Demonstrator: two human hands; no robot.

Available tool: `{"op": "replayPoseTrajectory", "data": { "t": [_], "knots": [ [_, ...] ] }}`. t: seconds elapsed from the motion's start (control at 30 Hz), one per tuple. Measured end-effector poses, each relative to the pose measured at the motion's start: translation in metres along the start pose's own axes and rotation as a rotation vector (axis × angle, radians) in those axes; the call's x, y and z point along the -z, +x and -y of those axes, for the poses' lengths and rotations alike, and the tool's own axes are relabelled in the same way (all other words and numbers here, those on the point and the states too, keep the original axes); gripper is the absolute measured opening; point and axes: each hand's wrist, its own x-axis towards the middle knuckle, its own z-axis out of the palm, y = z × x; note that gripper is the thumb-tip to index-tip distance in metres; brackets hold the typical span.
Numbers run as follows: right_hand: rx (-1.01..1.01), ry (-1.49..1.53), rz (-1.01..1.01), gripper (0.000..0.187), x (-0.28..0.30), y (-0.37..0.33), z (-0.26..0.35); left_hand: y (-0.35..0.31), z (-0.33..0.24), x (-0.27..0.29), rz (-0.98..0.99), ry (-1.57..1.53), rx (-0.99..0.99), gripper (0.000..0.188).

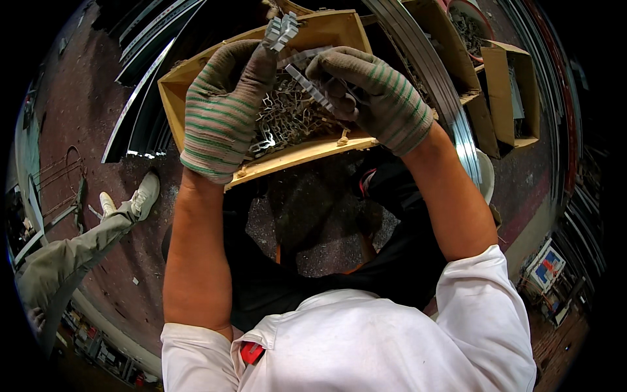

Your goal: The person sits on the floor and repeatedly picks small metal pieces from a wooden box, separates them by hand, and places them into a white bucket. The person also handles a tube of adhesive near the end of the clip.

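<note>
Both my hands wear knit work gloves with green stripes. My left hand (pixel 225 108) is closed, and a small cluster of grey, blocky metal pieces (pixel 281 31) stands out above its thumb and fingertips. To the right, my right hand (pixel 382 95) curls its fingers round a thin grey toothed metal strip (pixel 308 85), which slants down across the fingertips. Below both hands is a shallow wooden box (pixel 297 160) with many bent metal wire clips (pixel 290 121) lying tangled in it. My gloves hide part of the box's contents.
Long metal profiles (pixel 424 59) lie right of the box, with more (pixel 147 98) at the left. Further right stand an open carton (pixel 498 98) and a round tub of metal bits (pixel 467 26). Another person's leg (pixel 78 258) reaches in from the left.
</note>
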Motion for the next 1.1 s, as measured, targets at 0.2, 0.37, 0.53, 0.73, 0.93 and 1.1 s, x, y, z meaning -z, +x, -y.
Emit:
{"op": "replayPoseTrajectory", "data": {
  "t": [0.2, 0.37, 0.53, 0.73, 0.93, 1.1],
  "knots": [
    [0.047, -0.109, 0.074, 0.029, -0.007, 0.000, -0.003, -0.005, -0.002, -0.001, 0.122, 0.051, 0.067, 0.034],
    [-0.027, -0.029, 0.065, 0.028, -0.001, 0.000, -0.001, -0.005, -0.006, -0.004, 0.092, -0.006, 0.140, 0.033],
    [0.000, 0.104, 0.017, 0.026, 0.006, 0.004, -0.008, -0.004, -0.010, -0.002, 0.064, -0.049, 0.195, 0.033],
    [0.043, 0.199, -0.092, 0.023, -0.002, 0.001, -0.007, -0.001, -0.004, -0.005, -0.002, -0.175, 0.203, 0.032],
    [0.089, 0.215, -0.195, 0.021, -0.006, 0.005, -0.010, -0.004, 0.006, -0.015, -0.003, -0.272, 0.143, 0.030],
    [0.075, 0.191, -0.197, 0.024, -0.012, 0.004, -0.013, -0.010, 0.004, -0.025, -0.004, -0.209, 0.179, 0.031]
  ]
}}
